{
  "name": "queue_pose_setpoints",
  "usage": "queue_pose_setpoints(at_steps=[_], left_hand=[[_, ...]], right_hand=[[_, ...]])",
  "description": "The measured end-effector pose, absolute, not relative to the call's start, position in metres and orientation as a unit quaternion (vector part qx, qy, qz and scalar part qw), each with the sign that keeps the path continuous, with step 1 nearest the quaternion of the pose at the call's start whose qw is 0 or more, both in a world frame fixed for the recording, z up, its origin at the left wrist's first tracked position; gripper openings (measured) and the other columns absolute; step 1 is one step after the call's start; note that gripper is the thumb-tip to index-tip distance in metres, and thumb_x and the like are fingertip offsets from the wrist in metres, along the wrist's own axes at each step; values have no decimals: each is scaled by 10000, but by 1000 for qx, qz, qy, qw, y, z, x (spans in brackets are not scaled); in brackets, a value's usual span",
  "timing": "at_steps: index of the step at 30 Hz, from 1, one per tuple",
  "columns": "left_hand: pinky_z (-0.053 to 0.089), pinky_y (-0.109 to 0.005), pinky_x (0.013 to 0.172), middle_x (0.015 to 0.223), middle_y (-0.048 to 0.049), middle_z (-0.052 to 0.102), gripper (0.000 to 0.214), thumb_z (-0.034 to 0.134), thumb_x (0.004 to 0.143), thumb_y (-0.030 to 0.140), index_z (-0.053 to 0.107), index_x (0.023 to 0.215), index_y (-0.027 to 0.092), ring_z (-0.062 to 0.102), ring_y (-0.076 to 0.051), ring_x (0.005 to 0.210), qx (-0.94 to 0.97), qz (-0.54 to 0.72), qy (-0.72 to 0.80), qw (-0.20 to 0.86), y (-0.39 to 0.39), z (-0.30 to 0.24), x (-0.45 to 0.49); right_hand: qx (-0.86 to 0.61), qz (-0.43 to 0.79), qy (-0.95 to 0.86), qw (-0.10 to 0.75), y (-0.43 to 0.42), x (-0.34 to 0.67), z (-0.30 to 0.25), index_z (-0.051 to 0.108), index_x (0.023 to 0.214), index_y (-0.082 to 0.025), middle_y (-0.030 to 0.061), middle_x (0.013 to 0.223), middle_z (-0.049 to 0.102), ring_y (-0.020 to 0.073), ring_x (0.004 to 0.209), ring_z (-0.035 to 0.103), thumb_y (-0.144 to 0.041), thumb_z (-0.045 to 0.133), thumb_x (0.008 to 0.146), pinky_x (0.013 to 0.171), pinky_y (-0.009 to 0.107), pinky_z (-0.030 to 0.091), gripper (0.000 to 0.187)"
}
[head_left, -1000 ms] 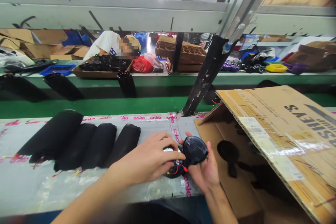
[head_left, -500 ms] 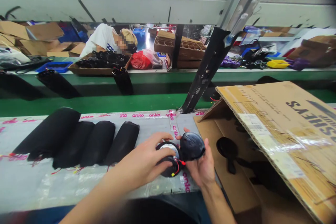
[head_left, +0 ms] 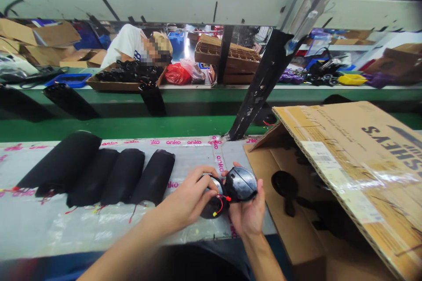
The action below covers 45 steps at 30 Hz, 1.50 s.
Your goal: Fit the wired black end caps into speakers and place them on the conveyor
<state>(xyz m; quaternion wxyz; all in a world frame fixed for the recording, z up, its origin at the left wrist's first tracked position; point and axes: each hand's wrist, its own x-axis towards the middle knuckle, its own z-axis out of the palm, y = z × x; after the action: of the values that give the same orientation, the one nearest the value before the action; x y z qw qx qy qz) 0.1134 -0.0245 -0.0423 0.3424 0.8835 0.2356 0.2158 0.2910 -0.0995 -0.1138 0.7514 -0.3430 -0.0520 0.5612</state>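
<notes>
My left hand [head_left: 193, 195] is closed round the edge of a round black part with a silvery face [head_left: 216, 208]. A red wire [head_left: 220, 205] with a small yellow connector hangs from that part, and a red connector [head_left: 227, 198] shows beside it. My right hand [head_left: 249, 219] cups a glossy black domed cover [head_left: 241, 183], its fingers wrapped round the far side. Cover and round part lie edge to edge, with the wire between them; whether they are joined I cannot tell. To the left, several black cylinders [head_left: 153, 178] lie on the table, thin wires poking from their near ends.
A cardboard box [head_left: 349, 140] stands open at the right, with black handled parts [head_left: 285, 184] inside. A slanted black post [head_left: 260, 83] rises behind the plastic-covered table [head_left: 194, 153]. Across the green conveyor [head_left: 184, 127], a person [head_left: 123, 46] bends over a carton of black parts [head_left: 115, 88].
The domed cover has tilted slightly in my right hand and catches more light. My left fingers have shifted a little on the round part. The view has moved slightly.
</notes>
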Motion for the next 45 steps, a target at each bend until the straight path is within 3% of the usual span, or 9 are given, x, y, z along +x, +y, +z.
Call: queue_pose_setpoints(at_steps=[7,11,17,22,27,34,40,43,45], left_hand=[[590,-499,976,1268,-149,678,91,547,1077,176,637,1071,165,678,-338,1187,971,140,178,78,-19,-16,120],[551,-450,767,1027,-114,681,102,663,987,280,658,967,180,677,-327,963,985,104,134,-30,-11,-4,132],[477,-404,609,852,-59,677,156,646,1039,304,654,955,173,679,-271,788,994,43,78,-67,-15,-2,135],[359,-376,471,763,-62,692,72,661,993,124,669,925,146,685,-259,640,988,-47,112,-99,-15,11,136],[387,-355,461,811,-78,707,38,667,1001,172,672,999,134,700,-263,628,987,-88,109,-82,-13,20,143],[400,-339,473,785,-88,700,78,611,1013,183,666,1031,130,697,-261,625,983,-75,105,-127,-26,9,142],[297,-358,429,704,-61,705,159,693,1020,254,666,890,164,695,-255,547,988,-115,74,-71,-10,16,146],[320,-343,443,648,-23,700,98,706,1010,179,665,921,170,684,-235,512,995,-86,36,-36,5,19,146],[347,-339,458,647,-19,709,104,683,988,92,668,919,168,672,-222,505,997,-71,2,-23,12,18,145]], right_hand=[[-364,548,-88,748,-100,291,-114,774,1306,-268,75,1063,851,249,881,768,-761,547,1002,805,387,620,622],[-375,523,-141,752,-107,288,-113,729,1361,-317,53,1146,820,267,944,766,-760,562,997,877,436,620,598],[-439,459,-222,740,-127,284,-123,563,1540,-343,73,1335,724,298,1100,708,-769,564,993,957,460,586,693],[-510,400,-416,638,-134,299,-125,644,1412,-291,82,1263,685,305,1086,664,-857,655,892,979,426,555,769],[-498,394,-466,616,-137,306,-122,637,1371,-288,75,1205,696,303,1055,675,-802,692,902,923,409,571,698],[-569,312,-556,519,-140,321,-134,587,1519,-350,94,1474,639,341,1371,613,-396,645,1042,1185,537,483,483],[-624,213,-620,426,-136,336,-143,489,1649,-373,118,1713,453,443,1630,352,-164,708,883,1296,783,270,823],[-577,238,-678,389,-135,332,-135,275,1751,-381,100,1827,295,435,1707,207,-153,781,828,1334,779,206,1077],[-536,290,-684,401,-131,324,-128,184,1773,-375,110,1840,277,411,1701,257,-242,886,820,1351,718,260,1191]])
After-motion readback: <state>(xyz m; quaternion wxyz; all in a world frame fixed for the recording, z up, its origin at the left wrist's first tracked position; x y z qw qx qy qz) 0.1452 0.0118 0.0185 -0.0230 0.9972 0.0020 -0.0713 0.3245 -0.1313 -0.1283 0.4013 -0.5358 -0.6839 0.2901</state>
